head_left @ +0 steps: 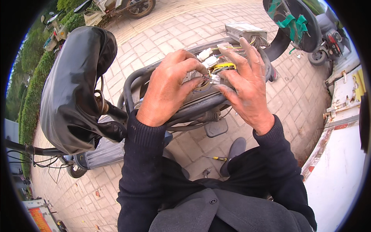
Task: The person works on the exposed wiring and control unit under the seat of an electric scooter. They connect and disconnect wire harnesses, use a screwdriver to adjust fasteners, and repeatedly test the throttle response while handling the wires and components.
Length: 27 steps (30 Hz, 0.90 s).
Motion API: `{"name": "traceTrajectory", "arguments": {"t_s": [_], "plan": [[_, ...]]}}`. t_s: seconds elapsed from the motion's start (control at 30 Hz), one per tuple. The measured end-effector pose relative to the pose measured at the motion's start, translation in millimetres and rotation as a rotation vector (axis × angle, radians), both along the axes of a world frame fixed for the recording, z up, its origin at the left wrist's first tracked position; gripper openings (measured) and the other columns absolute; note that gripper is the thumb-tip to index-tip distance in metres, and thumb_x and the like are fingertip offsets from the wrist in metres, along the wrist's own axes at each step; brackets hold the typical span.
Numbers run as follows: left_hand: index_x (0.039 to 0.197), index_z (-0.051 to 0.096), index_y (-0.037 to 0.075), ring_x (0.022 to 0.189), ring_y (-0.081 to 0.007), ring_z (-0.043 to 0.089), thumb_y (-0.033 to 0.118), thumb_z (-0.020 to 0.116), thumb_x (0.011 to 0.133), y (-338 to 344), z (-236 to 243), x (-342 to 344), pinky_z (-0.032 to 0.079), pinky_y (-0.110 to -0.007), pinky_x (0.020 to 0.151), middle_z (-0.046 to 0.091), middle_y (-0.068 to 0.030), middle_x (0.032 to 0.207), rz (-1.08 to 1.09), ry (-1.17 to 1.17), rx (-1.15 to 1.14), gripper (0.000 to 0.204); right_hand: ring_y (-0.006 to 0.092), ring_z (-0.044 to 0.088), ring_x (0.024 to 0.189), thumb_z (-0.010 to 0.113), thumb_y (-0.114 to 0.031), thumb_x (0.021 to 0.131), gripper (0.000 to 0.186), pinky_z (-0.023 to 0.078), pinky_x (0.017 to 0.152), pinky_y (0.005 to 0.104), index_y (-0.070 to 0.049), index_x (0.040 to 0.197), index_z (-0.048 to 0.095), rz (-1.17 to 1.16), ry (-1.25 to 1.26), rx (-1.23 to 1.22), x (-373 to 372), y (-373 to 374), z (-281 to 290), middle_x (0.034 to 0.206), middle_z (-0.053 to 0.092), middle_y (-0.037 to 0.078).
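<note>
Both my hands are over the black tubular frame [131,91] of an electric bike, among its exposed wires. The thumb and forefinger of my left hand [170,87] pinch thin wires [206,80]. Beside them, the thumb and forefinger of my right hand [249,83] close on a small white plug connector [215,79], its other fingers spread. Two more white connectors [210,61] lie just beyond, next to a yellow-wrapped cable [225,66]. Farther off, a silver finned box [246,29] rests on the frame with wires running from one end.
A black-covered seat [73,89] stands at the left. A black round part with green tape [295,25] is at the far right. A yellow-handled screwdriver [216,157] lies on the paving by my shoe [236,149]. A white panel [336,170] borders the right side.
</note>
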<state>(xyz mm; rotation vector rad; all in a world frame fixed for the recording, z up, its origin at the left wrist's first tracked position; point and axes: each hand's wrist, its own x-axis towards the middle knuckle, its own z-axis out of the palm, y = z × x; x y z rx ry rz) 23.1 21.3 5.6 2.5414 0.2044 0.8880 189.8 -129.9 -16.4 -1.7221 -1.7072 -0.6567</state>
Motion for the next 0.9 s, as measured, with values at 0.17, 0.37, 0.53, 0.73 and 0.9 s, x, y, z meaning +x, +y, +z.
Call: {"name": "traceTrajectory", "arguments": {"t_s": [0.17, 0.37, 0.53, 0.73, 0.9], "plan": [[0.100, 0.071, -0.001, 0.099, -0.0282, 0.066, 0.000, 0.076, 0.082, 1, -4, 1, 0.051, -0.036, 0.088, 0.065, -0.0128, 0.107, -0.016, -0.026, -0.129, 0.018, 0.0382, 0.033, 0.150, 0.086, -0.019, 0.071, 0.026, 0.028, 0.120, 0.0569, -0.010, 0.091, 0.071, 0.024, -0.013, -0.008, 1, 1, 1, 0.148, 0.056, 0.006], [0.101, 0.070, -0.001, 0.100, -0.0247, 0.063, 0.000, 0.075, 0.084, 6, 1, -3, 0.049, -0.034, 0.089, 0.063, -0.0101, 0.106, -0.098, 0.055, -0.216, 0.017, 0.0379, 0.034, 0.150, 0.085, -0.020, 0.073, 0.026, 0.028, 0.121, 0.0569, -0.010, 0.093, 0.072, 0.030, -0.039, 0.017, 3, 0, -1, 0.149, 0.056, 0.006], [0.100, 0.070, 0.001, 0.096, -0.0176, 0.056, 0.000, 0.076, 0.085, 7, 4, -7, 0.043, -0.030, 0.078, 0.060, -0.0044, 0.104, -0.160, 0.100, -0.311, 0.016, 0.0365, 0.035, 0.149, 0.085, -0.021, 0.072, 0.026, 0.028, 0.121, 0.0548, -0.013, 0.093, 0.072, 0.027, -0.048, 0.026, 6, 0, -4, 0.148, 0.057, 0.005], [0.101, 0.072, 0.004, 0.089, -0.0132, 0.052, 0.003, 0.077, 0.086, 10, 6, -7, 0.040, -0.028, 0.073, 0.059, -0.0012, 0.100, -0.177, 0.122, -0.385, 0.015, 0.0355, 0.037, 0.148, 0.087, -0.021, 0.068, 0.029, 0.030, 0.121, 0.0542, -0.015, 0.092, 0.073, 0.067, 0.001, 0.039, 11, 1, -7, 0.147, 0.057, 0.003], [0.106, 0.073, 0.001, 0.088, -0.0215, 0.061, 0.008, 0.076, 0.089, 12, 9, -11, 0.048, -0.034, 0.079, 0.061, -0.0089, 0.097, -0.113, 0.133, -0.457, 0.018, 0.0360, 0.038, 0.147, 0.088, -0.020, 0.066, 0.031, 0.032, 0.119, 0.0545, -0.014, 0.092, 0.073, 0.055, 0.001, 0.044, 12, 1, -10, 0.146, 0.058, 0.004]]}}
